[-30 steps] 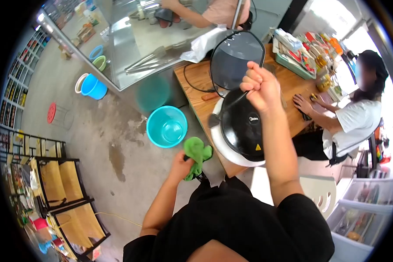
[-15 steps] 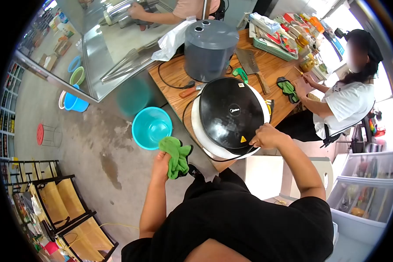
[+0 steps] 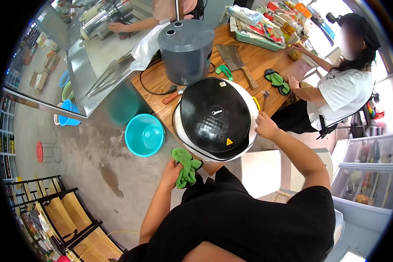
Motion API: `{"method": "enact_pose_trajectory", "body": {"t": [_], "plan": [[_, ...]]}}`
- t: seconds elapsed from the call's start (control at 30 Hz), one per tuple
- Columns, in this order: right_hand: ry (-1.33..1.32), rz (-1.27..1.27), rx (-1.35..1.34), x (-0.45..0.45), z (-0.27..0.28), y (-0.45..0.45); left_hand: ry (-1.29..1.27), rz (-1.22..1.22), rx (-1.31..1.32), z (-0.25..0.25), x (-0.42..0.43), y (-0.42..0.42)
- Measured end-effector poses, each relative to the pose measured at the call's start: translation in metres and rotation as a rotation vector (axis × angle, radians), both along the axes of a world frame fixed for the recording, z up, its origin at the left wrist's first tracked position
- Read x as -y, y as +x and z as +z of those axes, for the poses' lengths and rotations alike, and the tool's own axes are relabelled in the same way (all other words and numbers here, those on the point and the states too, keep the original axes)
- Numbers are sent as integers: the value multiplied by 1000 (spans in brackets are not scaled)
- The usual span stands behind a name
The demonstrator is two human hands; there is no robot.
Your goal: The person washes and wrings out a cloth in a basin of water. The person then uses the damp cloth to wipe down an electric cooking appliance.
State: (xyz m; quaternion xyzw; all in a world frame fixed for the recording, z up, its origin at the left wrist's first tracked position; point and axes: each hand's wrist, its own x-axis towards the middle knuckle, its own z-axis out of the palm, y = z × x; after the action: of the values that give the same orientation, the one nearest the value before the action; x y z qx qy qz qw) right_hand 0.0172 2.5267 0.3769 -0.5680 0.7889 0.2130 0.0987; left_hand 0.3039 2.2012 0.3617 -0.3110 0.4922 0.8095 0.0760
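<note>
My left hand [image 3: 172,174] is closed around a crumpled green cloth [image 3: 187,169] with dark edging, held in front of my body near the table corner. A teal basin [image 3: 145,135] stands on the floor just beyond it. My right hand [image 3: 266,126] is closed at the right side of a round black-and-white Midea electric griddle [image 3: 215,120], its lid down. From those fingers a thin fork-like metal tool [image 3: 265,94] appears to point away; its handle is mostly hidden. A yellow-handled item [image 3: 256,103] lies beside the griddle, partly covered by it.
On the wooden table [image 3: 233,94] are a grey lidded pot [image 3: 186,52], a cleaver [image 3: 236,64], another green cloth [image 3: 277,81] and a crowded green basket [image 3: 260,40]. A seated co-worker [image 3: 343,83] is at the right. A white chair [image 3: 261,170] stands near my right side.
My right hand has come off the griddle's front rim to its right side, and the fork-like tool now shows there. The co-worker's far hand has moved toward a jar. My view has shifted slightly.
</note>
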Motion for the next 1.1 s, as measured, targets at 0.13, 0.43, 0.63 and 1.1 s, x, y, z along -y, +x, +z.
{"method": "enact_pose_trajectory", "body": {"t": [0.13, 0.43, 0.63, 1.1], "plan": [[-514, 43, -116, 16, -19, -29, 148, 7, 43, 3, -22, -31], [-1033, -1530, 1632, 43, -12, -7, 196, -9, 252, -24, -51, -73], [-974, -1086, 1322, 41, -24, -13, 187, 17, 218, -33, -78, -81], [-1201, -819, 1265, 75, 34, 23, 72, 25, 110, 47, -48, -51]]}}
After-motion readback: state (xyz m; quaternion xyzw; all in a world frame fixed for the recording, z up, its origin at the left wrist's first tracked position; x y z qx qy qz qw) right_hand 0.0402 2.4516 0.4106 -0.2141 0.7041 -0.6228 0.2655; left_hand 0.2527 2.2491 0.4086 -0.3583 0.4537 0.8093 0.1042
